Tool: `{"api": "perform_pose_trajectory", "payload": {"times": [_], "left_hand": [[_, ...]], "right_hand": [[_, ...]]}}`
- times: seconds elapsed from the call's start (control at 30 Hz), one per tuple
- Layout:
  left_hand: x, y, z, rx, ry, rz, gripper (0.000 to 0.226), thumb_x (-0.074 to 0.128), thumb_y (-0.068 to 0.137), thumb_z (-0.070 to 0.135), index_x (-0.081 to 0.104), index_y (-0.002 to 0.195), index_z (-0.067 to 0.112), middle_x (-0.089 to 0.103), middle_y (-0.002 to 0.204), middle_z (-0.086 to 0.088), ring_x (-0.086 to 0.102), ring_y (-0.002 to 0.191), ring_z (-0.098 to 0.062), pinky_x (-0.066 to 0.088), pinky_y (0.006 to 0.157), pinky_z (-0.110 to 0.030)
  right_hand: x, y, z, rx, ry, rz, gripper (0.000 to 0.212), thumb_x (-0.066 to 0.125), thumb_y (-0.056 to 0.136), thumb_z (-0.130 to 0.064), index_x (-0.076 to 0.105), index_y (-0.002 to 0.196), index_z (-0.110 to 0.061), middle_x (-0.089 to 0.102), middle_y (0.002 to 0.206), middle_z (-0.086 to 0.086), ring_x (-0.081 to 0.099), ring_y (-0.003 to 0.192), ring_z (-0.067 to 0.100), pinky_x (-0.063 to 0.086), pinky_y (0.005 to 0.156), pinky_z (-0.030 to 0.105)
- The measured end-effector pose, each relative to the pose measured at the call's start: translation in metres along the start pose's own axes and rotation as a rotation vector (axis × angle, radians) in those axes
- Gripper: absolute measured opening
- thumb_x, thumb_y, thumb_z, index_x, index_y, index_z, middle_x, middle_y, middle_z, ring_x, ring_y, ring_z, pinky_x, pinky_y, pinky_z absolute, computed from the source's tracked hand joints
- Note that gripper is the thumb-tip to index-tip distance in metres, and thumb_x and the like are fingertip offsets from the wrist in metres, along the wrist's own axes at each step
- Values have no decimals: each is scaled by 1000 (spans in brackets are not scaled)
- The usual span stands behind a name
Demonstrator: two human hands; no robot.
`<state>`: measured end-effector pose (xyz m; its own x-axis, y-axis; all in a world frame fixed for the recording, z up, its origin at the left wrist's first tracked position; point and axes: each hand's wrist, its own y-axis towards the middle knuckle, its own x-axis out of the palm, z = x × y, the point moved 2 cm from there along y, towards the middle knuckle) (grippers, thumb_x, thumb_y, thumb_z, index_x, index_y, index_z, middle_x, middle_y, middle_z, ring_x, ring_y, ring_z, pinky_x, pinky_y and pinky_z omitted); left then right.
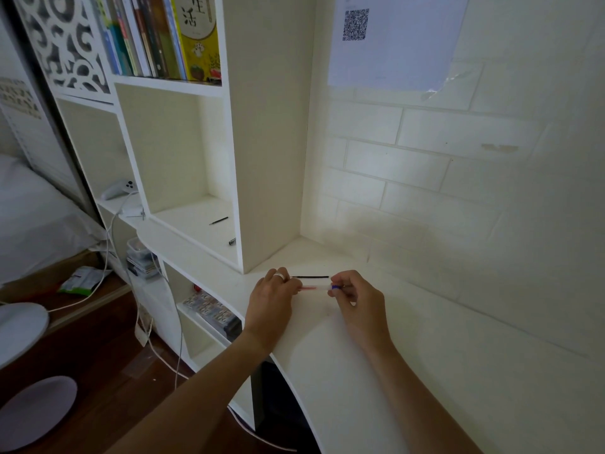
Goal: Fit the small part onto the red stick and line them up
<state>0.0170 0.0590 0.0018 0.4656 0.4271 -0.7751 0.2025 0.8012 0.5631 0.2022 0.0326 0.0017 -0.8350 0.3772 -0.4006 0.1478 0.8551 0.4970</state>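
Both hands held one thin clear pen (pixel 314 287) just above the white desk (pixel 409 371). The left hand (pixel 271 299) pinched its red end. The right hand (pixel 357 303) pinched the blue cap (pixel 334 287). The pen looked light, stiff and a bit slippery, so the ends were good spots to hold. A black stick (pixel 310 276) lay just behind.

Both bare forearms rise from the bottom of the frame and converge just below its centre. The left hand (pixel 271 298), a pale ring on one finger, lies palm down with its fingers curled in a pinch. The right hand (pixel 355 298) faces it close by, its fingertips (pixel 332 292) also pinched together.
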Motion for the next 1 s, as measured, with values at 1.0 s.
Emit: {"api": "perform_pose_trajectory", "payload": {"times": [1.0], "left_hand": [[-4, -1, 7, 73, -3, 27, 29, 78, 73, 0, 75, 95, 18, 61, 87, -5, 57, 77, -22, 47, 62, -31]], "right_hand": [[3, 1, 5, 261, 5, 31, 30, 52, 100, -38, 65, 79, -21, 69, 67, -1, 59, 47, 11, 52, 56, 26]]}}
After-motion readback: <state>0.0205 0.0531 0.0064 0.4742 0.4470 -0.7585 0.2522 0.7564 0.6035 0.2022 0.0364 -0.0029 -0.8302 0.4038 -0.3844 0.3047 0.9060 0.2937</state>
